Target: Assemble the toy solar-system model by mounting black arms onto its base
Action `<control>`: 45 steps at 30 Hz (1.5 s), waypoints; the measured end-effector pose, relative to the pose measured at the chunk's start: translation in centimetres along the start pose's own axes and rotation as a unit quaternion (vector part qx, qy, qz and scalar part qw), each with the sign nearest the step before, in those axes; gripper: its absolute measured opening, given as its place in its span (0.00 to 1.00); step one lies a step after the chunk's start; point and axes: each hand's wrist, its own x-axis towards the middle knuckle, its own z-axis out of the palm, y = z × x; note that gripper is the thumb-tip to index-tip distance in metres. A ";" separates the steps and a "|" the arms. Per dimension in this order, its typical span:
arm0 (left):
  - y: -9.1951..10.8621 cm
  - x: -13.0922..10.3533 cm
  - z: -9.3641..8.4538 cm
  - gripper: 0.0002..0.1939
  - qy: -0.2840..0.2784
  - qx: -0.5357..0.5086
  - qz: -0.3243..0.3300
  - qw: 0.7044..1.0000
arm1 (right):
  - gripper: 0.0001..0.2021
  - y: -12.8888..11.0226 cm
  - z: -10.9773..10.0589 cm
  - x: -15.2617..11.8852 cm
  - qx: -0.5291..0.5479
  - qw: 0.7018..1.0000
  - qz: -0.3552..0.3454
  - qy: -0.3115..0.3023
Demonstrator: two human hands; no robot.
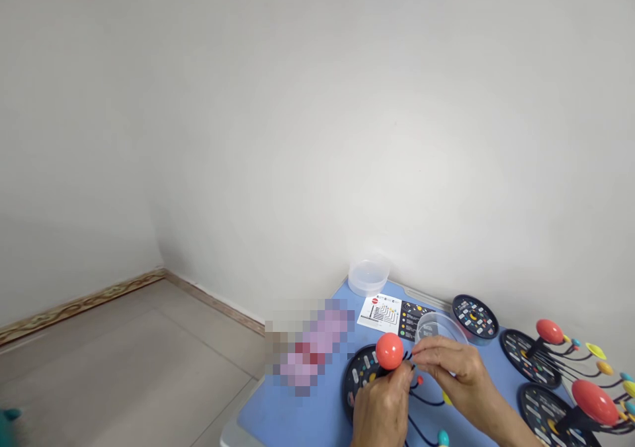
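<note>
A planet model with a red ball (389,351) on top of a dark post stands on a round black base (350,377) printed with small coloured marks. My left hand (381,404) is closed around the post just under the ball. My right hand (459,374) pinches beside it, fingertips close to the left thumb and to thin black rods near the post; what lies between these fingertips is too small to make out. Curved black arms reach out below, one with a small red bead (419,381), another with a teal ball (443,438). A yellow piece (447,398) is partly hidden by my right hand.
On the blue table (292,417) are an instruction sheet (380,313), a clear round container (368,278), another clear lid or dish (439,325) and a printed black disc (475,318). Two similar models with red balls (550,331) stand at right. A blurred pinkish patch (317,348) covers the left edge.
</note>
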 end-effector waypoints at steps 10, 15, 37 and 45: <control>0.1 0.1 -0.2 0.15 -0.008 0.004 0.003 1.000 | 0.09 0.3 0.0 0.0 0.015 0.999 0.021 -0.028; 0.2 0.3 -0.5 0.16 -0.001 -0.014 0.011 1.000 | 0.08 0.3 -0.1 0.2 0.024 0.999 0.026 -0.030; 0.1 0.8 -0.8 0.16 -0.018 -0.044 0.050 0.998 | 0.10 0.4 0.3 -0.2 -0.073 0.994 -0.037 -0.066; 0.0 0.6 -0.5 0.18 0.036 -0.032 0.052 0.997 | 0.08 1.1 -1.6 0.7 0.012 0.996 0.086 -0.015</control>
